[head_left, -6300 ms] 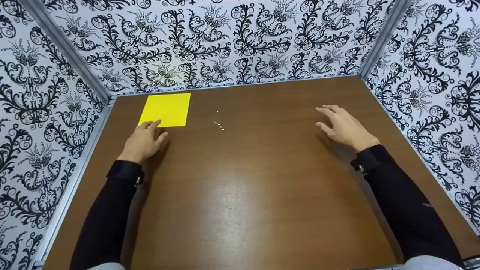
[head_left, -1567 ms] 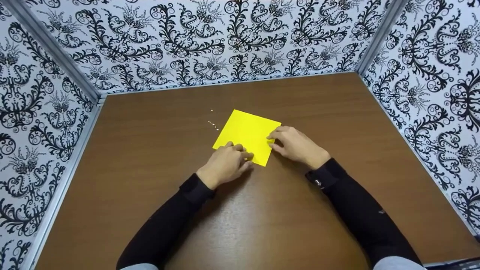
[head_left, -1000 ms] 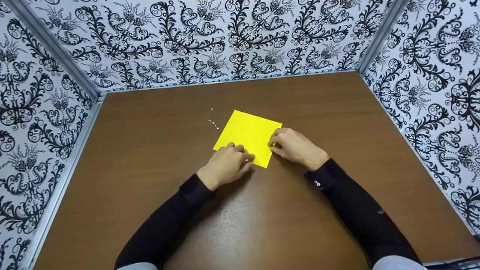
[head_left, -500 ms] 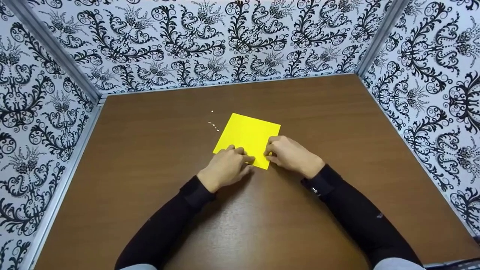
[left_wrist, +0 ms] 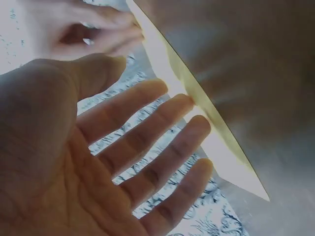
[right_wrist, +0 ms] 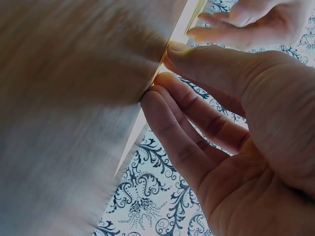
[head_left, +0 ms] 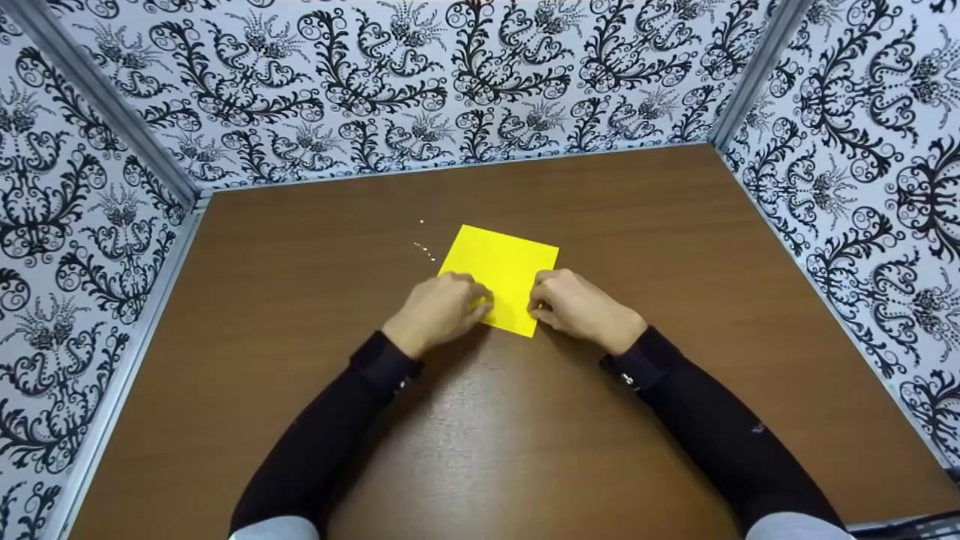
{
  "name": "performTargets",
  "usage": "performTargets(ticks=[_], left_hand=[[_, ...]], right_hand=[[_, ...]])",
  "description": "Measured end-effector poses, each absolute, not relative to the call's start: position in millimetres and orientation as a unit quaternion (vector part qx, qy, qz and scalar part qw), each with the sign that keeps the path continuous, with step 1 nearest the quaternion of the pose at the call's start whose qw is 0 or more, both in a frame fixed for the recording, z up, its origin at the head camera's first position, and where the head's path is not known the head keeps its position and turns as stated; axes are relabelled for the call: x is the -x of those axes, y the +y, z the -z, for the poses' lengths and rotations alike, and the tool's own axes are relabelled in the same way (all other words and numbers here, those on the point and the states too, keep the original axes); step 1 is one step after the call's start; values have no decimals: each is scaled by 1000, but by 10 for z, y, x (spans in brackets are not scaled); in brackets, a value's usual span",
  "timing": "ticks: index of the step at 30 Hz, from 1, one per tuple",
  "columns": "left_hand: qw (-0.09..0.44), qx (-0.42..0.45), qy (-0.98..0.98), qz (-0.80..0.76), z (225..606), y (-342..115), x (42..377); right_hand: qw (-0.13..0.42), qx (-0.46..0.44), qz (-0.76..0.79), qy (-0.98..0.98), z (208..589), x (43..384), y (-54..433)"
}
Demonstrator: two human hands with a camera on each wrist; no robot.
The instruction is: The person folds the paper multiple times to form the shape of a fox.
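Note:
A square sheet of yellow paper (head_left: 501,259) lies flat near the middle of the brown table (head_left: 480,450), turned at an angle. My left hand (head_left: 439,311) is over its near left side, covering that corner in the head view. In the left wrist view the left fingers (left_wrist: 170,157) are spread and fairly straight, the fingertips right at the sheet. My right hand (head_left: 585,309) is at the right edge, low down near the front corner. The right wrist view has its thumb and index finger pinching the paper's edge (right_wrist: 131,140), other fingers bent alongside.
A few small pale specks (head_left: 425,250) mark the tabletop left of the paper. White walls with black scrollwork (head_left: 375,82) stand behind and on both sides, with grey metal posts (head_left: 761,75) at the back corners.
The paper came from the back left to the middle and turned. Lately the right hand slid down its right edge and took a pinch, while the left hand shifted back and leftward.

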State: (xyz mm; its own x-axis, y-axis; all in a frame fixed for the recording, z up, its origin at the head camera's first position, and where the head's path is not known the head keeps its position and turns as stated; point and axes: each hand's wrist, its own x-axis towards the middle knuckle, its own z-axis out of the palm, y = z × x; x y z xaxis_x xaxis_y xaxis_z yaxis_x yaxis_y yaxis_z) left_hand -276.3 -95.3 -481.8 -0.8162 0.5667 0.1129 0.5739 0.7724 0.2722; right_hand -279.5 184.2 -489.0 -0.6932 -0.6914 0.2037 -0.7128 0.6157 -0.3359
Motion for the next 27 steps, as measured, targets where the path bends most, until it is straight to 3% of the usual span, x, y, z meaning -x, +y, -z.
performTargets(ticks=[13, 27], left_hand=[[28, 189, -969, 154, 4745, -1148, 3547], [11, 147, -979, 140, 4793, -996, 3901]], right_hand=[[22, -388, -206, -898, 4860, 2762, 1834], [28, -390, -191, -901, 4902, 2777, 1838]])
